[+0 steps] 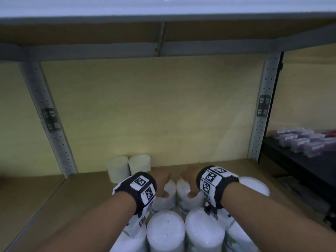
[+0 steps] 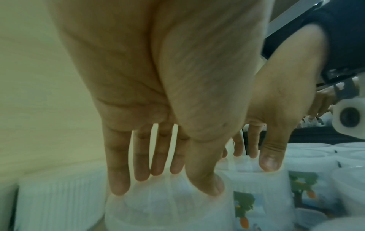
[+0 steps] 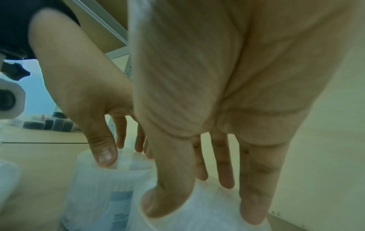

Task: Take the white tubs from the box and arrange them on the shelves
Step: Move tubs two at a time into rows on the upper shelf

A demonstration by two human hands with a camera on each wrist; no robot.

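each hand reaches down over its own upright tub, left hand (image 1: 161,180) gripping the left tub (image 1: 166,197), right hand (image 1: 190,180) the right tub (image 1: 187,199), fingers (image 2: 118,179) curled round the tops, side by side on the shelf (image 1: 76,193).

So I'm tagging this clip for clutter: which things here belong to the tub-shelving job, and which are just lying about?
Part of the job:
- left hand and right hand, each gripping a white tub
- two tubs at the back
- front row of tubs
- shelf

Lying about:
- purple packets on the dark rack to the right

Bare shelf (image 1: 54,193) left, tubs (image 1: 165,231) crowd front, two tubs (image 1: 130,168) at back
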